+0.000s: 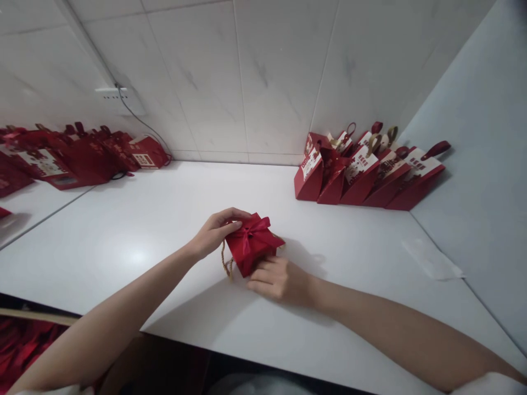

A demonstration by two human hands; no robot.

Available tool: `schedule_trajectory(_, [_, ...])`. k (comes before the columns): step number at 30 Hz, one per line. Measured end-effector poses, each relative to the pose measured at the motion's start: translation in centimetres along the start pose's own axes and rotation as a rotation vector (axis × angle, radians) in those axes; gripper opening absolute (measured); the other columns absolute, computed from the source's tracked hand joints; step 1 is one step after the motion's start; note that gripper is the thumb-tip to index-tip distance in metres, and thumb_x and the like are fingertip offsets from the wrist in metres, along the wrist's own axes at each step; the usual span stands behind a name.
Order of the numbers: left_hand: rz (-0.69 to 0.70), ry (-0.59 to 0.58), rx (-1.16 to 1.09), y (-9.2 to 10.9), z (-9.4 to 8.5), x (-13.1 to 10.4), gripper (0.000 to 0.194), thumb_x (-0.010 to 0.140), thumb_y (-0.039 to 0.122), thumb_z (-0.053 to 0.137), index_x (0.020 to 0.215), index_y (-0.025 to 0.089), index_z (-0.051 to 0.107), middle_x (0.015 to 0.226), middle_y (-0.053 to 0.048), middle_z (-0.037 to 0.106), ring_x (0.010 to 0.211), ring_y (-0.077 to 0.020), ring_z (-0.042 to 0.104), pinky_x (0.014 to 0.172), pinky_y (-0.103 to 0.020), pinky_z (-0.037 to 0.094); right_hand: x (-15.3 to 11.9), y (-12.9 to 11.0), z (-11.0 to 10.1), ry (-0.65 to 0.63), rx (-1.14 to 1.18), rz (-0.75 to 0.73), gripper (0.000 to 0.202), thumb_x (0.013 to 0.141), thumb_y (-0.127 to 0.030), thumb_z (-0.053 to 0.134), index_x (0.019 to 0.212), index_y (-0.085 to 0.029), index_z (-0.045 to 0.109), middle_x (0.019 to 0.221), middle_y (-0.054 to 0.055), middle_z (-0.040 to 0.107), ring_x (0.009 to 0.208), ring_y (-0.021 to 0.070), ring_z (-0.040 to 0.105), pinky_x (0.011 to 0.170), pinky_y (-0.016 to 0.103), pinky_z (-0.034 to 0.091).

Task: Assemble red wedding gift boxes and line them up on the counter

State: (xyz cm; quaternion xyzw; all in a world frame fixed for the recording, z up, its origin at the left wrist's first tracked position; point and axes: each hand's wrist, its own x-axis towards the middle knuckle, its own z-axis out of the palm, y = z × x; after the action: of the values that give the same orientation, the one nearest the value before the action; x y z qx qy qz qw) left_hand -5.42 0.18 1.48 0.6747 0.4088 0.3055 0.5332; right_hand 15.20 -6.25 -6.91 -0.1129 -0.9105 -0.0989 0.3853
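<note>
A small red gift box [257,241] with a red ribbon bow on top and gold cord handles is at the middle of the white table [177,214]. My left hand [216,230] grips its upper left edge, thumb on the top face and fingers behind. At the box's lower front edge is my right hand [275,278], its fingers curled against the side, fingertips partly hidden. One gold cord [225,262] hangs at the box's left side; another shows a little at the right.
Red boxes with ribbon loops [362,170] stand in rows at the back right. More red boxes [82,156] are at the back left, near a cable and power socket [117,99]. A clear packet [432,258] lies by the right partition [473,181]. Red material [24,345] shows lower left.
</note>
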Motion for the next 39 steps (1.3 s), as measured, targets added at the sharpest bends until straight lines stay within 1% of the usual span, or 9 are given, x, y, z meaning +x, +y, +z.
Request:
schedule_trajectory(4, [0.042,-0.003,0.053,0.9,-0.4,-0.4,0.028,0.091,0.044,0.057,0.09,0.016,0.062,0.131,-0.011,0.06,0.112,-0.0264,0.059,0.093,-0.038,0.046,-0.1,-0.1,0.4,-0.047,0.004,-0.049,0.015,0.089,-0.006,0.057,0.089,-0.016,0.068,0.076,0.0,0.069,0.065,0.0123,0.057,0.062,0.028,0.046])
schedule_trajectory(10, [0.096,-0.101,0.365,2.3,-1.7,-0.7,0.025,0.089,0.042,0.062,0.098,0.019,0.062,0.134,-0.012,0.057,0.125,-0.0292,0.052,0.103,-0.045,0.042,1.0,-0.5,-1.8,0.201,0.179,0.02,0.012,0.088,-0.013,0.06,0.099,-0.015,0.065,0.082,0.002,0.071,0.07,0.0126,0.062,0.061,0.027,0.048])
schedule_trajectory(15, [0.078,-0.167,0.385,1.8,-3.0,-0.5,0.023,0.086,0.039,0.066,0.098,0.02,0.061,0.134,-0.011,0.057,0.129,-0.029,0.05,0.106,-0.047,0.043,1.9,0.7,-3.7,0.414,0.332,0.484,0.026,0.087,-0.012,0.057,0.111,-0.023,0.06,0.099,0.005,0.067,0.095,0.018,0.063,0.084,0.035,0.053])
schedule_trajectory(18, [0.05,-0.181,0.346,1.5,-3.3,-0.3,0.021,0.085,0.038,0.067,0.09,0.019,0.06,0.132,-0.011,0.059,0.128,-0.0298,0.05,0.105,-0.049,0.044,1.9,1.8,-3.6,0.437,0.5,0.799,0.02,0.093,-0.021,0.055,0.113,-0.024,0.059,0.116,0.007,0.064,0.111,0.0207,0.06,0.098,0.042,0.048])
schedule_trajectory(23, [-0.014,-0.242,0.18,1.9,-3.2,-0.2,0.022,0.084,0.036,0.068,0.079,0.016,0.061,0.131,-0.012,0.059,0.117,-0.0288,0.058,0.098,-0.046,0.048,1.4,2.6,-3.3,0.45,0.835,1.013,0.017,0.097,-0.036,0.052,0.103,-0.022,0.059,0.07,-0.002,0.062,0.067,0.014,0.06,0.064,0.028,0.051])
schedule_trajectory(26, [-0.038,-0.313,0.049,2.0,-3.1,-0.3,0.024,0.085,0.036,0.067,0.077,0.015,0.061,0.131,-0.014,0.058,0.109,-0.0282,0.062,0.089,-0.042,0.053,1.7,2.8,-3.9,0.464,0.744,0.989,0.016,0.096,-0.035,0.054,0.101,-0.022,0.061,0.071,-0.002,0.059,0.067,0.0131,0.057,0.069,0.029,0.051])
schedule_trajectory(31, [-0.005,-0.28,0.013,1.7,-3.3,-0.3,0.024,0.083,0.034,0.07,0.098,0.017,0.063,0.132,-0.015,0.058,0.114,-0.03,0.06,0.092,-0.044,0.053,2.4,3.9,-5.1,0.248,0.667,0.989,0.018,0.089,-0.036,0.064,0.102,-0.024,0.062,0.115,0.006,0.062,0.112,0.0206,0.058,0.1,0.044,0.045])
schedule_trajectory(36, [0.132,-0.326,0.219,1.9,-4.0,-0.3,0.016,0.087,0.028,0.065,0.101,0.02,0.067,0.132,-0.013,0.057,0.128,-0.0295,0.051,0.107,-0.045,0.043,2.5,5.0,-6.0,0.016,0.804,1.002,0.014,0.085,-0.034,0.068,0.084,-0.021,0.062,0.124,0.009,0.059,0.122,0.0232,0.055,0.104,0.049,0.043])
schedule_trajectory(39, [0.16,-0.318,0.309,1.9,-4.1,-0.3,0.014,0.089,0.028,0.064,0.1,0.02,0.067,0.132,-0.012,0.057,0.125,-0.0276,0.053,0.106,-0.044,0.044,2.5,5.1,-6.3,-0.03,0.817,1.001,0.014,0.084,-0.03,0.068,0.095,-0.023,0.063,0.127,0.008,0.058,0.122,0.0222,0.055,0.104,0.05,0.044])
